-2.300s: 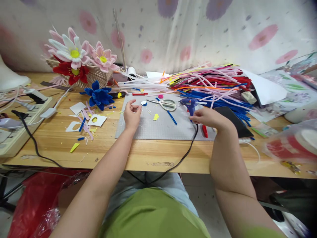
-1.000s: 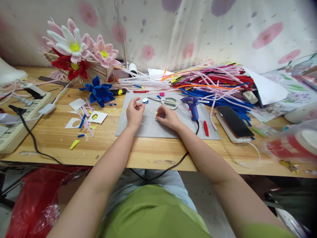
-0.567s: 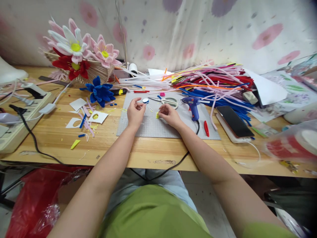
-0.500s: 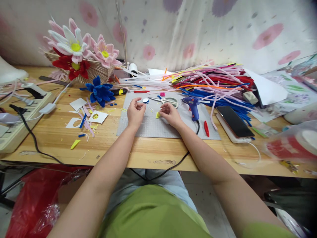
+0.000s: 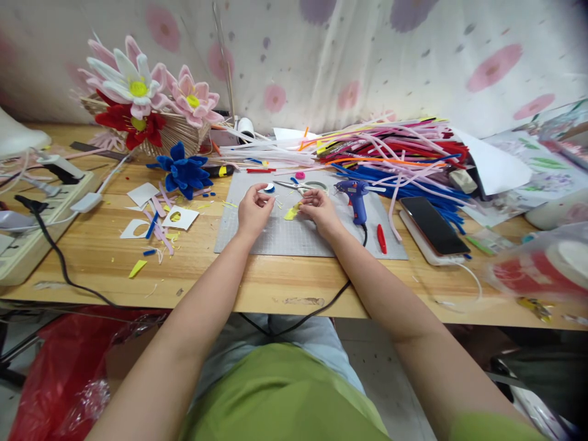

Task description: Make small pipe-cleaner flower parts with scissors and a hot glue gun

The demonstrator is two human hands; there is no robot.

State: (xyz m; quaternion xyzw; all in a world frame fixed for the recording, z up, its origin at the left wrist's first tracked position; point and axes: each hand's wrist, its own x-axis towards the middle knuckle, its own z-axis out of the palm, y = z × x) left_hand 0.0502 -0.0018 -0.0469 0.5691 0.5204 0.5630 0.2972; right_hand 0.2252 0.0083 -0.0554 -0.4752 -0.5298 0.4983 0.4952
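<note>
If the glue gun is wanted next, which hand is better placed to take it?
Probably the right hand: the glue gun lies just to its right on the cutting mat. The left hand is farther away, holding a white disc. The right appears to pinch a yellow piece, though.

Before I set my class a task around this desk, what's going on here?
A person is working over a grey mat. The left hand holds a small white disc. The right hand is at a yellow piece, though its grip is unclear. Scissors lie just beyond it, a blue glue gun to its right. A blue flower sits left of the mat.
</note>
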